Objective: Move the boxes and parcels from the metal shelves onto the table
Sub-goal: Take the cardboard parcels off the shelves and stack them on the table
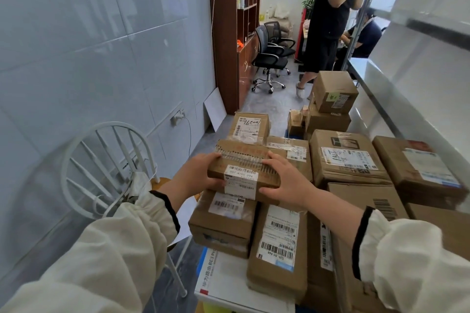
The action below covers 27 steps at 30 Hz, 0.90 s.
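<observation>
Taped cardboard box (243,171) is sitting at centre frame atop the stacked parcels (279,241); I am gripping its ends, my left hand (197,173) and right hand (287,180) each clamping fingers around it, sleeves (122,249) filling the lower frame.

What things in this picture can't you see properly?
All in the head view:
- The table: buried under boxes, no surface shows.
- The flat box held between the left hand and right hand: its underside is hidden, so whether it rests on the pile is unclear.
- The label print: too small to read.
- The white box: cut off by the bottom edge.
- The metal shelf: runs out the right edge.
</observation>
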Motion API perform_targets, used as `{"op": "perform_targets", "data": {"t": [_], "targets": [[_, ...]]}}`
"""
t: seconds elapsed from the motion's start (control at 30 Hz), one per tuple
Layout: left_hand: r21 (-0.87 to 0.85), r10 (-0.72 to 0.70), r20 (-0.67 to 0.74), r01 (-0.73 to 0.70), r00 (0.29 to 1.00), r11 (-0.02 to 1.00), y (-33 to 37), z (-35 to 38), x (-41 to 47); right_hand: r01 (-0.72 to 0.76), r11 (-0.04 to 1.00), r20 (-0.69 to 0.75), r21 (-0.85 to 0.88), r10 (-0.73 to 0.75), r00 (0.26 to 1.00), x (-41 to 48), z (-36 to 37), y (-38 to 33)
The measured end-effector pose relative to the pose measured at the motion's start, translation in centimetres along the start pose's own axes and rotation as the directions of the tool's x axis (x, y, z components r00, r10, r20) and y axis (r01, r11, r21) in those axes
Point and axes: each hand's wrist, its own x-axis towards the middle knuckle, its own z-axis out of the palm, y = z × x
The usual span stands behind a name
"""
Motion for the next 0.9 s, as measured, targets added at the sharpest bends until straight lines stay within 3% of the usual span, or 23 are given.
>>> {"op": "perform_targets", "data": {"t": [0.47, 0.6, 0.73, 0.9], "targets": [[0.000, -0.053, 0.036, 0.053, 0.998, 0.999, -0.3, -0.3, -0.1, 0.011, 0.994, -0.030, -0.105, -0.015, 0.999, -0.2, -0.5, 0.3], [-0.005, -0.061, -0.008, 0.061, 0.998, 0.998, -0.1, -1.1, -0.2, 0.008, 0.992, -0.018, -0.124, -0.010, 1.000, -0.5, -1.0, 0.1], [0.057, 0.031, -0.087, -0.026, 0.996, 0.998, 1.9, -2.1, 1.1, 0.001, 0.988, -0.030, -0.153, -0.005, 1.000, -1.1, -2.2, -0.2], [0.104, 0.229, 0.001, -0.228, 0.973, 0.968, 7.6, -1.8, 3.8, -0.109, 0.980, -0.126, -0.165, 0.088, 0.988, -4.1, -4.5, 0.2]]}}
